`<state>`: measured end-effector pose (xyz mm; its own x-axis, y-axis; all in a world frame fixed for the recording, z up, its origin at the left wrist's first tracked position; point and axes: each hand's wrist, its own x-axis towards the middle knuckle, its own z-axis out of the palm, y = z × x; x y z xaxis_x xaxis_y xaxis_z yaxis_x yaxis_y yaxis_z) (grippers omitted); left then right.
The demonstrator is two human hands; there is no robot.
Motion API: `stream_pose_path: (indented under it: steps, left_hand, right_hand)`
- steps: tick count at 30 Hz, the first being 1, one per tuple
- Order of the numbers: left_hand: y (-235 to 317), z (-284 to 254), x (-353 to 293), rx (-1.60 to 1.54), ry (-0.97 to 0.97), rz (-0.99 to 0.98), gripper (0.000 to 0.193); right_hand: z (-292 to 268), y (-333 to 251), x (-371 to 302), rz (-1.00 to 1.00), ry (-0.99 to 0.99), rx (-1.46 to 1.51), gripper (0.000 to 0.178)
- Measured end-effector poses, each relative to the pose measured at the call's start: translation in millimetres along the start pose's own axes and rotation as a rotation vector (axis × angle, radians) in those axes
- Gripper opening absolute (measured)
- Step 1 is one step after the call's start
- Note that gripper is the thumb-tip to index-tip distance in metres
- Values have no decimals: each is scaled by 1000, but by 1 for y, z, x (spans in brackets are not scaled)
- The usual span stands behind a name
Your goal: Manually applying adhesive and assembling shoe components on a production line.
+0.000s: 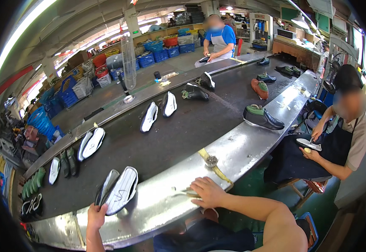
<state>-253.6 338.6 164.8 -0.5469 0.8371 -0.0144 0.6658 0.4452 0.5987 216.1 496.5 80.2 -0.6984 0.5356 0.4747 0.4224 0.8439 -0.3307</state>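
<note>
At the near side of the conveyor belt, a pair of shoes rests with a white, dark-rimmed sole [123, 191] turned up and a dark shoe [107, 183] leaning beside it. My left hand [96, 216] grips the pair at its near end, thumb against the rim. On the shiny metal ledge [149, 220], my right hand [209, 192] bends its fingers over a slim pale tool [186, 192]. The palm hides most of that tool, so its kind is unclear. Just beyond this hand sits a small grey, rough lump [211, 161] on a strip of yellow tape [222, 175].
Several shoes lie along the dark belt [183, 138], among them a black and green shoe [262, 116] by the ledge and a brown one [260, 88]. At right a seated person [351, 126] works on a shoe; another [220, 40] stands across the belt. Crates [67, 92] line the far side.
</note>
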Motion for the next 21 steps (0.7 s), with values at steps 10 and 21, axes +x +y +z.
stream_pose_path:
  steps: [10, 21]
  left_hand:
    - [32, 20, -105, 417, 164, 454, 76]
    - [77, 69, 77, 572, -373, 65, 80]
  right_hand:
    - [-20, -34, -32, 123, -207, -243, 54]
    - [0, -141, -291, 1073, -491, 733, 31]
